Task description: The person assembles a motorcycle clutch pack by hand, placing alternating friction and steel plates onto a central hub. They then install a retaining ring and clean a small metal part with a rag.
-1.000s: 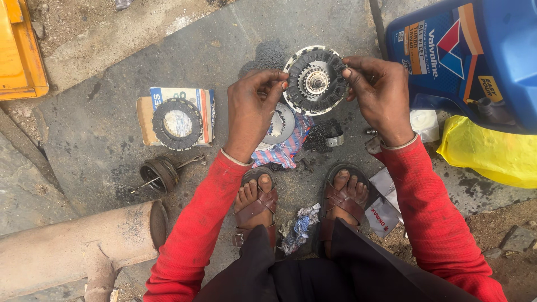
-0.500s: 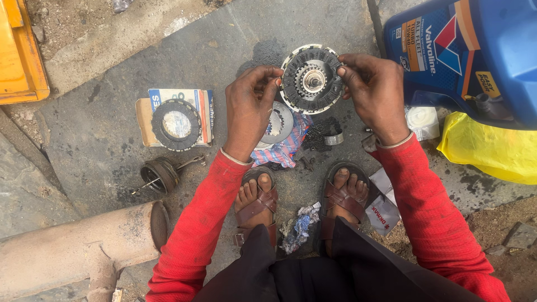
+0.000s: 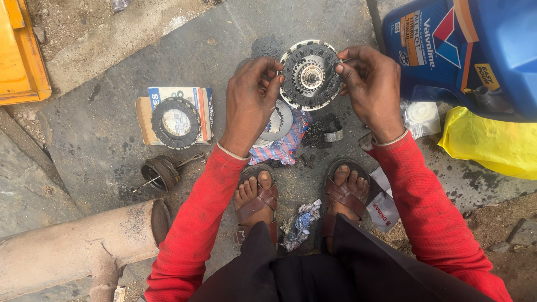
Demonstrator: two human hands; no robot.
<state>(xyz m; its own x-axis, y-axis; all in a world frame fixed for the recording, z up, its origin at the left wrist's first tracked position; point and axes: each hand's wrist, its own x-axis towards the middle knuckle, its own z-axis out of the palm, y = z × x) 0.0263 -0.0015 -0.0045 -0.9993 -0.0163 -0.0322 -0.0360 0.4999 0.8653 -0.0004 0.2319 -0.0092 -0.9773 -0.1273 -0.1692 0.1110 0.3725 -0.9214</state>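
Note:
Both of my hands hold up a round, greasy clutch assembly (image 3: 309, 75) with dark toothed plates and a metal hub in its middle. My left hand (image 3: 251, 100) grips its left rim with the fingertips. Its right rim is pinched by my right hand (image 3: 372, 89). Under the assembly, a metal toothed plate (image 3: 277, 124) lies on a patterned rag (image 3: 288, 146) on the stone ground. My two feet in brown sandals rest just below.
A dark friction ring (image 3: 175, 122) lies on a flat carton at the left, a small spring-like part (image 3: 160, 172) below it. A rusty pipe (image 3: 72, 246) lies at lower left. A blue oil jug (image 3: 475, 50) and yellow bag (image 3: 492, 142) stand at right, a yellow crate (image 3: 19, 53) at upper left.
The clutch assembly stays held in both hands; my fingers have shifted slightly around its rim. The view has moved a little.

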